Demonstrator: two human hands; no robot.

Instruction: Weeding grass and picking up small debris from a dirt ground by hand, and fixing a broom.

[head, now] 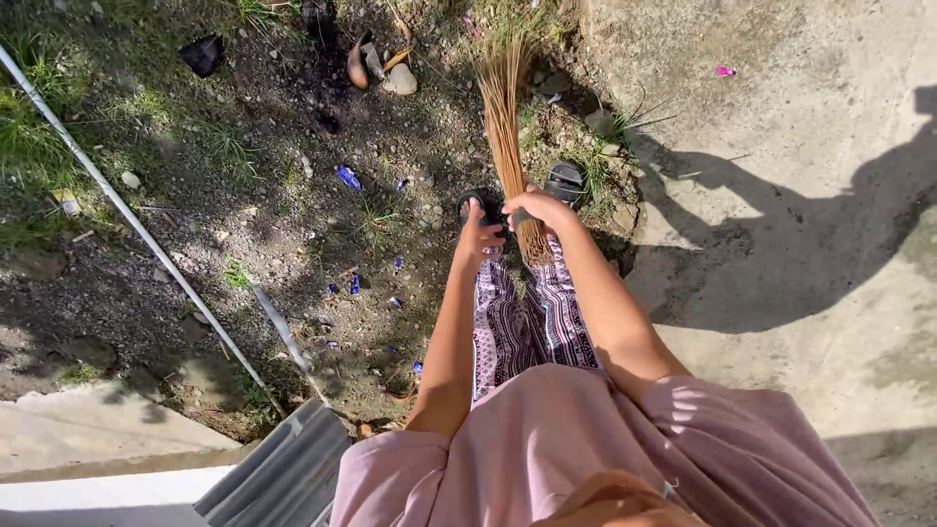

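Note:
A bundle of thin brown broom sticks (505, 117) stands upright in front of me, its tips fanned out over the dirt. My right hand (540, 208) is closed around the bundle near its lower end. My left hand (478, 234) touches the same bundle just to the left, fingers curled against it; its grip is partly hidden. Both bare arms reach down from pink sleeves, over patterned purple trousers (527, 322). Dark sandals (566, 181) show beside my hands.
Dark soil with small blue scraps (348, 178), stones (400, 80) and grass lies to the left. A long white pipe (127, 215) crosses it diagonally. Bare concrete (781, 146) with my shadow is on the right. Corrugated metal sheet (283, 468) sits at bottom left.

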